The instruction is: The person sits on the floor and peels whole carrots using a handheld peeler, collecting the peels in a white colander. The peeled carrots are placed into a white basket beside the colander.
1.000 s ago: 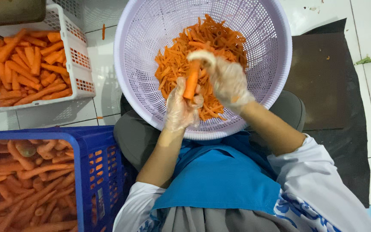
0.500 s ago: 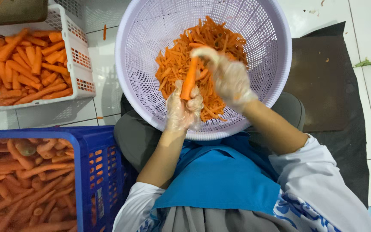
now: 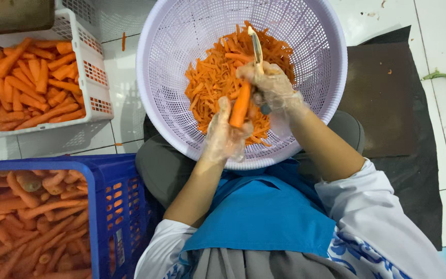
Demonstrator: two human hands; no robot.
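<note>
Change noted: half a second ago the peeler lay low against the carrot; the right hand has since carried it through, and the peeler blade now points up and away past the carrot's far end. In my judgement one stroke has just finished and another strip has come off, though no fresh strip can be told apart from the pile.

Left hand: in a thin clear glove, fingers clenched around the lower end of the carrot, holding it tilted over the lavender colander. Right hand: also gloved, fingers clenched on the peeler handle, touching the carrot's upper end.

The carrot is bright orange, smooth and even along its visible face, tapering slightly; it appears largely peeled, but the side facing away cannot be checked.

Surroundings: the colander rests on the person's lap and holds a heap of orange peelings. To the left, a white crate of clean orange carrots stands on the tiled floor; nearer, a blue crate holds duller, unpeeled carrots. A dark mat lies on the right.
</note>
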